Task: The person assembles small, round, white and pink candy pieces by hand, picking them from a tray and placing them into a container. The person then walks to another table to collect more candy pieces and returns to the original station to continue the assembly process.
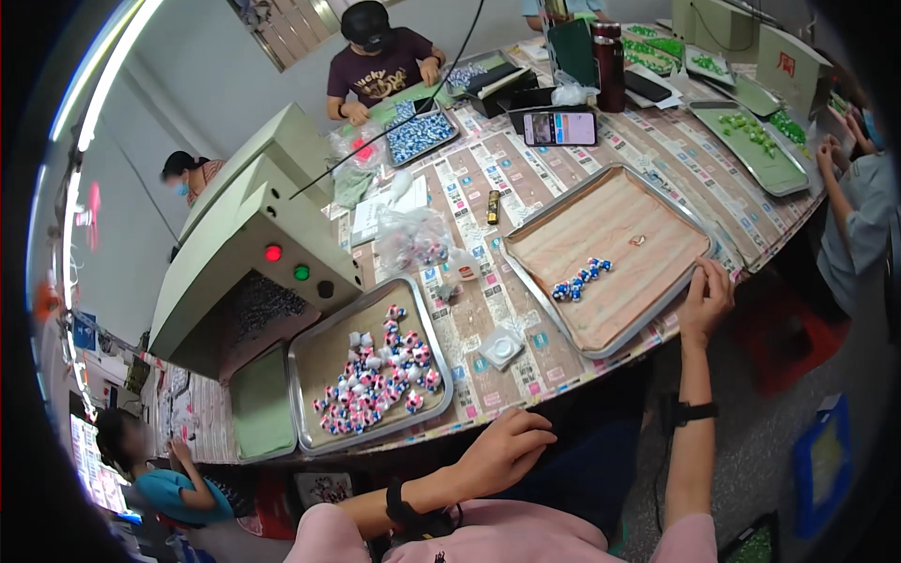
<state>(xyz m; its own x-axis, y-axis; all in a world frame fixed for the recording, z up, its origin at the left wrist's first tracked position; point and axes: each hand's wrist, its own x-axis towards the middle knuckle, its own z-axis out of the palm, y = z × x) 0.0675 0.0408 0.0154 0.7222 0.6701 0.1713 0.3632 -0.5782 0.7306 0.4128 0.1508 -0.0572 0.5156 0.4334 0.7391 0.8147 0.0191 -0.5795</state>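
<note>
Fingers (538, 437) of the left hand (507, 448) hung loosely bent and close together in front of the table's near edge; whether they held anything could not be told. Those of the right hand (706, 305) were curled at the near right corner of a cloth-lined tray (610, 220), and it could not be told whether they pinched its rim or only rested there. Dark bands circled both wrists.

That tray sat on the patterned table (469, 324), slightly to the right, with a short slanting cluster of blue-and-white pieces (582, 280) inside. One small pale scrap (637, 241) lay apart from them, farther back. To the left stood a second tray (361, 314), heaped with pink, white and blue pieces (375, 375), and just beside it a green-lined tray (263, 408). Between the two larger trays was a small whitish box (501, 347).

Behind the heaped tray rose a pale machine (263, 211) with red and green buttons. Farther back lay a clear plastic bag (413, 239), then a lit phone (560, 129) propped sideways near a dark red flask (608, 70). At the far side, a person in a dark shirt (387, 68) sat behind a tray of blue-and-white pieces.
</note>
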